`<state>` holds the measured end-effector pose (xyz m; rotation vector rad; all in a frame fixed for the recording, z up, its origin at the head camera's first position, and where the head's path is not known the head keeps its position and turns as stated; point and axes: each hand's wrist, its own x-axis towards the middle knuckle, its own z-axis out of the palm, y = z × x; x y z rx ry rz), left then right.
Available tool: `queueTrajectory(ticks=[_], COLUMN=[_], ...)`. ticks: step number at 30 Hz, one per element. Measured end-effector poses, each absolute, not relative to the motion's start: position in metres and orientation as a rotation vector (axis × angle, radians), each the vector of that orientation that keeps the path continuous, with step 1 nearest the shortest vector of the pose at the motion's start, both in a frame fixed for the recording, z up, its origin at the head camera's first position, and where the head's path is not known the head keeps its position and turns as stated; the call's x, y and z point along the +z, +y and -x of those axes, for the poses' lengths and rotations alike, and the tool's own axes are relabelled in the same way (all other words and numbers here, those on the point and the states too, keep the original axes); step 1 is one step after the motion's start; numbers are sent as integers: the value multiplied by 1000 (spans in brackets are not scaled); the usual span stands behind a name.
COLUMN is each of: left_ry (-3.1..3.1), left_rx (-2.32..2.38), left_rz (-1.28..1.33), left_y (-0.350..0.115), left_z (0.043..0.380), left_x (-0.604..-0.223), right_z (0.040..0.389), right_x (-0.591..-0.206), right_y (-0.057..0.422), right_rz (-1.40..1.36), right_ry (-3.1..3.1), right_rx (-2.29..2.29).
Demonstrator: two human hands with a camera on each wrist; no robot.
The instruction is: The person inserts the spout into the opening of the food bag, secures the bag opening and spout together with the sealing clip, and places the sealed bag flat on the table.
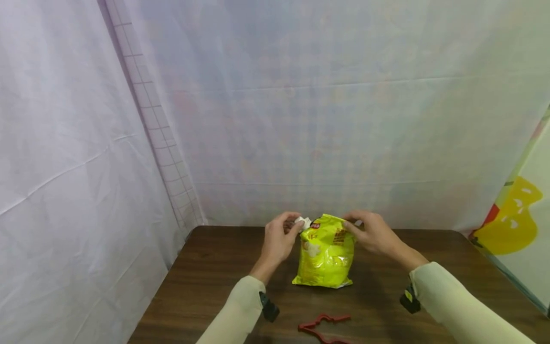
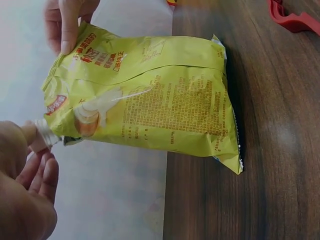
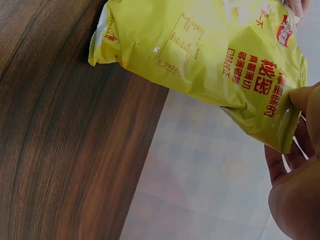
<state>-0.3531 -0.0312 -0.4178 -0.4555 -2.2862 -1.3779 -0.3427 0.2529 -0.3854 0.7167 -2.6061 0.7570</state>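
Observation:
A yellow chip bag [image 1: 326,253] stands upright on the table, its printed back facing me. At its upper left corner my left hand [image 1: 277,239] pinches a small white piece [image 2: 42,135] between thumb and fingers; whether it is part of the bag I cannot tell. My right hand [image 1: 375,233] grips the upper right corner, thumb [image 3: 301,98] on the printed side and fingers behind. Between the hands the bag's top edge runs slightly crumpled. Nearer to me lies a red plastic clip [image 1: 315,327] with its arms spread, apart from both hands.
The dark brown wooden table [image 1: 206,282] has rounded far corners. A pale curtain [image 1: 322,134] hangs right behind it, and another white curtain [image 1: 77,167] hangs along the left. A yellow cutout decoration [image 1: 511,224] is on the right wall.

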Motion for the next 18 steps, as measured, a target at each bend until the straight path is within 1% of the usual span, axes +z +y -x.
queueTrajectory(ticks=[11, 18], left_ry=[-2255, -2228], left_rx=[-1432, -1494], left_rz=[506, 616], left_y=[-34, -39], left_z=[351, 350], left_x=[-418, -422], right_z=[344, 344], right_x=[-385, -386], right_y=[253, 253], right_rz=[-705, -700], right_ry=[-2624, -2620], right_rx=[752, 738])
